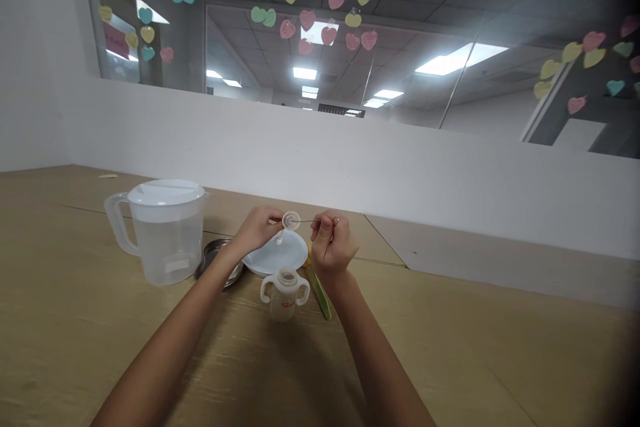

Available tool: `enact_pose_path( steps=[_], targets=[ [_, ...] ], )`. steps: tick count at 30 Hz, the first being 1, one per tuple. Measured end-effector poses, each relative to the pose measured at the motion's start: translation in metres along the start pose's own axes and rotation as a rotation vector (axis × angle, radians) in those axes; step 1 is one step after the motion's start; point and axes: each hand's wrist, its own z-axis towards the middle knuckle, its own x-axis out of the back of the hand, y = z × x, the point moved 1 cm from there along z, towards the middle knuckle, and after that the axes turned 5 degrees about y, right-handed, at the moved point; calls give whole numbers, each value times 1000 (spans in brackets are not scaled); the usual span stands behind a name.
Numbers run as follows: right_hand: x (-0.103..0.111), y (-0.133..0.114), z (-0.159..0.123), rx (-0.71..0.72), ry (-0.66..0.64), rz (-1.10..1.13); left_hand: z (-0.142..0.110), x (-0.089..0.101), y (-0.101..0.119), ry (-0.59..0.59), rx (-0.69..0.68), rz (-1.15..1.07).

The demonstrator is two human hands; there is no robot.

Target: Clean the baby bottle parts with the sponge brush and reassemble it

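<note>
My left hand (257,228) is closed on a small clear round nipple piece (291,219), holding it up above the table. My right hand (331,243) is a loose fist, pinching a thin wire-like tool (306,222) whose tip reaches toward the clear piece. Below the hands stands an open baby bottle (285,291) with two handles. Behind the bottle lies a white plate (277,255).
A clear plastic pitcher (165,230) with a white lid stands at the left on the wooden table (475,340). A metal dish (214,259) lies beside it. A green-yellow object (320,293) lies under my right wrist. A white partition wall (400,167) runs behind the table.
</note>
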Motion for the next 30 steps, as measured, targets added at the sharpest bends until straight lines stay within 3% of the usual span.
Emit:
enact_pose_path(
  steps=[30],
  targets=[
    [-10, -6, -9, 41, -118, 70, 0, 11, 7, 19, 7, -87]
  ],
)
